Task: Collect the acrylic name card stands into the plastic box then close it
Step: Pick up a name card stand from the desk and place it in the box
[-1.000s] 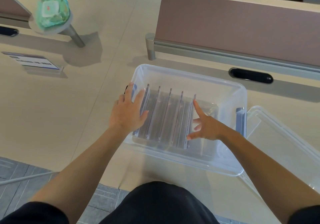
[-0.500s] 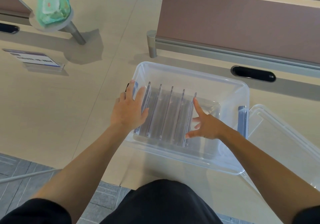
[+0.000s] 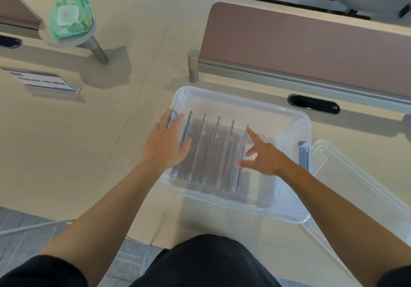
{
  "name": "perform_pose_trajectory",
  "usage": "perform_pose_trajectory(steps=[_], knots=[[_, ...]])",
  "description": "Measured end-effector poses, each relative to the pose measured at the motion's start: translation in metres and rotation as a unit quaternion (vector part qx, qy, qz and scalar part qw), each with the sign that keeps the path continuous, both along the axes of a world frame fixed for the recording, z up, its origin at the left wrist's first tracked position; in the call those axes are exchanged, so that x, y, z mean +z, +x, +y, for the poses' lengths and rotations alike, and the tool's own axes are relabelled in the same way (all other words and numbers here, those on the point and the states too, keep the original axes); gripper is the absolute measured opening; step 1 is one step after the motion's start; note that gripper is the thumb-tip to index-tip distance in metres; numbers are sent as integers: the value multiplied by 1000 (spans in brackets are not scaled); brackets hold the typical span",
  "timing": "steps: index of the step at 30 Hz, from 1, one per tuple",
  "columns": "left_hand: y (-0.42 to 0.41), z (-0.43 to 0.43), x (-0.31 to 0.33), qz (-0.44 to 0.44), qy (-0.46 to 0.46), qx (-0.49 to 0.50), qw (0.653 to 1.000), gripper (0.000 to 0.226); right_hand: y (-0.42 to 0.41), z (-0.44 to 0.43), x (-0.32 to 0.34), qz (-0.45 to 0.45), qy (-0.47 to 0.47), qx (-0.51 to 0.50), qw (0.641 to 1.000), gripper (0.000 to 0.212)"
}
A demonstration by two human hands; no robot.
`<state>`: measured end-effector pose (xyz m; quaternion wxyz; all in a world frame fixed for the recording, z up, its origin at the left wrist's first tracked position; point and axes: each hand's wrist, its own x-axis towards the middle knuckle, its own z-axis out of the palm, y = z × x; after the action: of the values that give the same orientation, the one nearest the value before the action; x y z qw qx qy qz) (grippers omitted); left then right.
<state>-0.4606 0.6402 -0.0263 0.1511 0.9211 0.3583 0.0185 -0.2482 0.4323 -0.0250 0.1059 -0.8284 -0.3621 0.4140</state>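
— Acrylic being touched?
— Yes: left hand lies flat, fingers straight, on the plastic box left rim; right hand, fingers spread, forefinger on the rightmost of five acrylic name card stands upright inside.
— And the lid?
— Off, just right of it.

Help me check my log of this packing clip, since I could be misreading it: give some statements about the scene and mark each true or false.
1. The acrylic stands in the plastic box stand on edge in a row. True.
2. The lid is on the box. False: it lies on the desk to the right of the box, which is open.
3. One name card stand is outside the box, on the desk at far left. True.
4. The right hand grips the lid. False: it is inside the box, index finger at the rightmost stand.
5. The left hand is at the left end of the row. True.
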Motion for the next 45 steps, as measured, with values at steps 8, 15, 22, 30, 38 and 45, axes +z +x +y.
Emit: perform_pose_trajectory(steps=[8, 15, 22, 30, 38, 45], knots=[[-43, 21, 23, -202, -225, 117, 946, 31, -28, 48, 71, -138, 88, 13, 986, 39], [-114, 28, 33, -175, -223, 223, 933, 20, -79, 123, 90, -97, 182, 92, 974, 35], [-184, 36, 53, -160, -200, 341, 904, 27, -137, 203, 91, -23, 228, 178, 957, 34], [-249, 117, 56, -153, -161, 365, 904, 30, -195, 305, 96, -45, 226, 203, 952, 32], [-292, 279, 25, -227, -197, 392, 870, 32, -256, 436, 64, -45, 177, 132, 974, 35], [-294, 417, -4, -369, -295, 442, 763, 24, -286, 541, 29, -111, 124, 74, 983, 41]])
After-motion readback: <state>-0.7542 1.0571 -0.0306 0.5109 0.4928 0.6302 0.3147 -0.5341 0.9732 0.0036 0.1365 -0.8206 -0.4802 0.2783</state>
